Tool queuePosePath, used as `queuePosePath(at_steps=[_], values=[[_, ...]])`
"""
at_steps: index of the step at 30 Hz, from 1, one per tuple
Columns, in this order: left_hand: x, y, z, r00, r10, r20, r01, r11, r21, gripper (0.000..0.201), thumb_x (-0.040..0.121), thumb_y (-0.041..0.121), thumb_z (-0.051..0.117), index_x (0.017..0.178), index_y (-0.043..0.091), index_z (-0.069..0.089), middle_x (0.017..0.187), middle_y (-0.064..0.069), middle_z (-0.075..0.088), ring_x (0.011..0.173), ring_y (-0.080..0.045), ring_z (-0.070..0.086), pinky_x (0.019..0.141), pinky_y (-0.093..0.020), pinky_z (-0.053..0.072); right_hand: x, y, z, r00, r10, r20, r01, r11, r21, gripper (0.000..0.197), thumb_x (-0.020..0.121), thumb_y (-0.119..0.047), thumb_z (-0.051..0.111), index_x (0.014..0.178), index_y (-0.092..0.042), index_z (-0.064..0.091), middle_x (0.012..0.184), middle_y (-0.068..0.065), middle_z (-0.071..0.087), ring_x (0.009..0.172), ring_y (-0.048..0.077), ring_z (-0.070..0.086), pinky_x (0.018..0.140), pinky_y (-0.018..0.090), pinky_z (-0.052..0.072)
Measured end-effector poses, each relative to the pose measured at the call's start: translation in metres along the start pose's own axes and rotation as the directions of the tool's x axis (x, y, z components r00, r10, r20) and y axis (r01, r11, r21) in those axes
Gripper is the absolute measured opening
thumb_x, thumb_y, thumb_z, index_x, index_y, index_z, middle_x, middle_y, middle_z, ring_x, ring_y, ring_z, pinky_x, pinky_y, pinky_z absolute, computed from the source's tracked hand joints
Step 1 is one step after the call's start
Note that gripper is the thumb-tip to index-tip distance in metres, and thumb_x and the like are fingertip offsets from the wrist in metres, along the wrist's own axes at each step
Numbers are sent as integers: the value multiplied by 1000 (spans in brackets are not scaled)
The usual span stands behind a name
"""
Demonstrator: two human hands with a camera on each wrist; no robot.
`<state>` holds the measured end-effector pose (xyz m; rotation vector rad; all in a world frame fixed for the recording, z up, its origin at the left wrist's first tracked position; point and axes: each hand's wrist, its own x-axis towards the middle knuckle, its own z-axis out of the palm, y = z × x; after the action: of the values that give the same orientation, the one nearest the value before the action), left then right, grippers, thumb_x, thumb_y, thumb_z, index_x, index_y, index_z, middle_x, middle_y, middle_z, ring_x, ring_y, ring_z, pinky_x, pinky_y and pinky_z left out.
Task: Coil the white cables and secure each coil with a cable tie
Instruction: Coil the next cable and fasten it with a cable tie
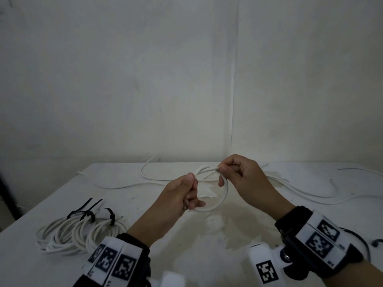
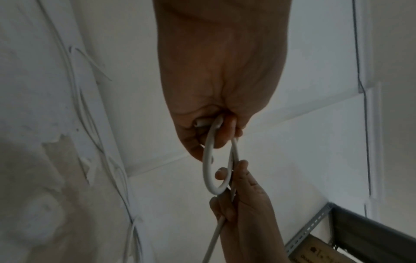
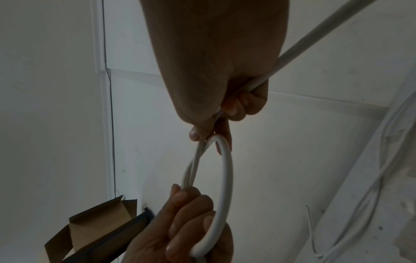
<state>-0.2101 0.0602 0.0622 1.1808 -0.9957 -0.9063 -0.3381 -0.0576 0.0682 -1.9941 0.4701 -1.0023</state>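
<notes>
Above the middle of the table, both hands hold one small loop of white cable (image 1: 225, 195). My left hand (image 1: 191, 190) grips the loop's near side, thumb on top and fingers curled round it. My right hand (image 1: 224, 172) pinches the far side where the strands cross. In the left wrist view the loop (image 2: 207, 169) hangs from my left hand (image 2: 213, 128), with the right hand (image 2: 238, 201) below. In the right wrist view my right hand (image 3: 216, 124) holds the loop (image 3: 226, 178) above the left hand (image 3: 189, 227). The cable's tail (image 3: 315, 35) runs off behind the right hand.
Several finished white coils (image 1: 78, 235), bound with black cable ties (image 1: 90, 213), lie at the table's (image 1: 62, 193) front left. Loose white cables (image 1: 145, 179) trail along the far side and to the right (image 1: 310, 193). An open cardboard box (image 3: 90, 229) stands beyond the left hand.
</notes>
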Motion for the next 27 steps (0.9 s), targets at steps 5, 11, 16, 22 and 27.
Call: queuePosePath(at_steps=[5,11,16,22,27], values=[[-3,4,1,1000,-5,-21,6,999,44,37,98,29,29,68,11,40,46,11,28,39,-5,26,55,-19,47,1,2,-1,1000,14,0,-14,1000,-14,14,87,-19,59,73,-20,59,60,-7,67,64,7,62,73,27,46],[0,5,-12,996,-3,-85,2,1000,-11,37,97,30,31,66,12,38,46,10,25,37,-5,22,47,-18,42,2,12,-10,999,-47,11,48,963,-266,19,89,-25,57,72,-33,55,56,-8,50,52,5,44,58,25,37],[1,9,-35,991,-38,-127,23,994,-111,38,98,29,30,65,12,37,43,10,23,34,-3,21,41,-16,35,15,23,-36,992,-122,-32,85,833,-547,12,91,-26,54,96,-21,64,80,-12,60,68,-1,52,67,26,40],[0,15,-62,968,-15,-249,-32,982,-185,38,99,28,30,65,13,35,43,11,23,33,-3,20,36,-16,34,29,48,-55,984,-176,-10,137,799,-585,26,94,-19,48,114,-12,63,105,5,65,96,21,60,86,29,44],[7,16,-62,938,13,-345,-55,992,-113,38,100,27,31,65,14,36,41,11,24,32,-4,21,37,-17,34,28,67,-20,929,-324,180,330,504,-798,25,84,-13,46,90,-6,69,64,8,58,53,25,59,46,27,46]])
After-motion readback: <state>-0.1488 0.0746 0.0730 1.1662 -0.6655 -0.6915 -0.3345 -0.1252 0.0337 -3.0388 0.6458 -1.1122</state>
